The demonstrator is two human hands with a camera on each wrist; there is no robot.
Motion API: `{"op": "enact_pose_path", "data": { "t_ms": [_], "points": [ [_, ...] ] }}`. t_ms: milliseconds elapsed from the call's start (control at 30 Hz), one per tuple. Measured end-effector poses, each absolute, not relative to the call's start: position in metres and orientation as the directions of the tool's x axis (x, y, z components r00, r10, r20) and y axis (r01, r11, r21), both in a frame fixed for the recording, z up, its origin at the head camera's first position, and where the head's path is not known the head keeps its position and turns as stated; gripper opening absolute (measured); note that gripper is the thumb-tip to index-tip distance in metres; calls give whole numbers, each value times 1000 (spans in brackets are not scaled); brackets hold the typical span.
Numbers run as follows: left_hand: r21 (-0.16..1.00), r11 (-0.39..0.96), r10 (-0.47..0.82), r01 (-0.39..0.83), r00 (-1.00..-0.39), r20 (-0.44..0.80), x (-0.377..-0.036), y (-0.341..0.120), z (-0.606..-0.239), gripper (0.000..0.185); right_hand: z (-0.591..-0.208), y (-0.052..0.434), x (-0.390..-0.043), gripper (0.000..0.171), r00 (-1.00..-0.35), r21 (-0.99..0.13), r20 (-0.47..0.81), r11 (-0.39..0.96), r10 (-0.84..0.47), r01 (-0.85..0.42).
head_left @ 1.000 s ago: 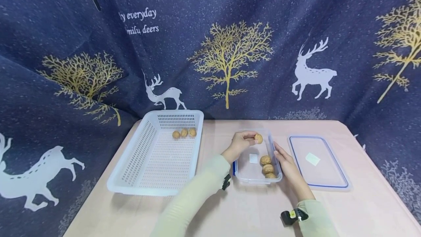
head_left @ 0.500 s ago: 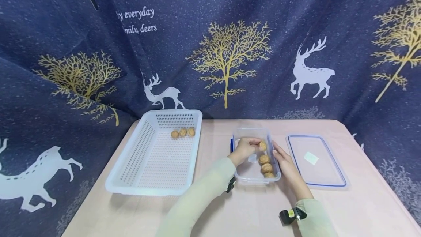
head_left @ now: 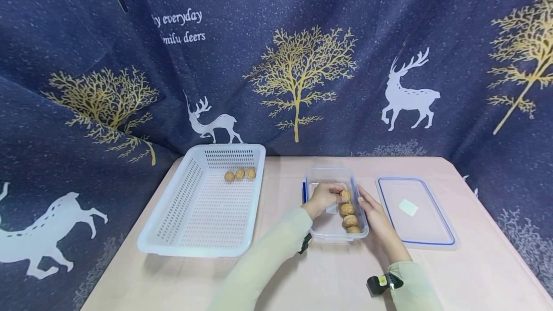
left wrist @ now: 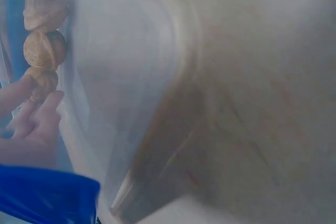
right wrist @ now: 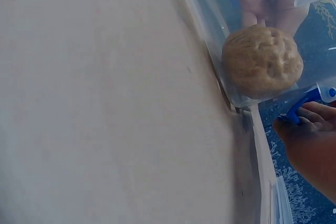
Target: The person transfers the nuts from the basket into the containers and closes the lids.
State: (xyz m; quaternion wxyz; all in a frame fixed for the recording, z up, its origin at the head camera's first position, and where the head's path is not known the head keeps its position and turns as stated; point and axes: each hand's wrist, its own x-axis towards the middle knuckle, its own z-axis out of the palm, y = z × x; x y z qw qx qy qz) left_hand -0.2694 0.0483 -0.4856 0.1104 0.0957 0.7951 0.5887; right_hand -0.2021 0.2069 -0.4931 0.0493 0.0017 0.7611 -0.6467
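Observation:
A clear plastic container (head_left: 330,172) stands at the table's middle. My left hand (head_left: 338,194) reaches into it and pinches a walnut (head_left: 345,196) low inside, just behind three walnuts (head_left: 349,220) lined along the right wall. In the left wrist view my fingertips (left wrist: 37,109) touch the nearest walnut (left wrist: 44,82) of that row. My right hand (head_left: 364,201) rests with straight fingers against the container's outer right wall. The right wrist view shows one walnut (right wrist: 262,61) through the clear wall and my fingers (right wrist: 310,129) beside a blue clasp.
A white perforated basket (head_left: 258,196) lies to the left with three walnuts (head_left: 239,174) at its far end. The container's blue-rimmed lid (head_left: 414,210) lies flat to the right. A dark deer-print curtain (head_left: 302,61) closes in the table's back and sides.
My left hand has lowered the walnut from above the container's far rim down into the container, next to the others. The right hand has stayed against the wall.

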Motion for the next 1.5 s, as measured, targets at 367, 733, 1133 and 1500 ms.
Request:
{"op": "enact_pose_path", "data": {
  "t_ms": [367,733,1133,1500],
  "points": [
    [950,312,252,-6,-964,-89,-268,48,-484,32,-495,207,-200,54,-995,-983,-71,175,-67,59],
    [947,318,237,33,-970,-46,-274,42,-470,34,-494,207,-200,52,-996,-986,-66,155,-61,56],
    [962,268,287,44,-957,-36,-291,25,-436,34,-496,209,-201,54,-995,-986,-72,153,-62,62],
    [984,175,321,34,-947,-25,-306,-14,-404,34,-495,207,-202,53,-995,-991,-71,121,-72,62]
  ]
}}
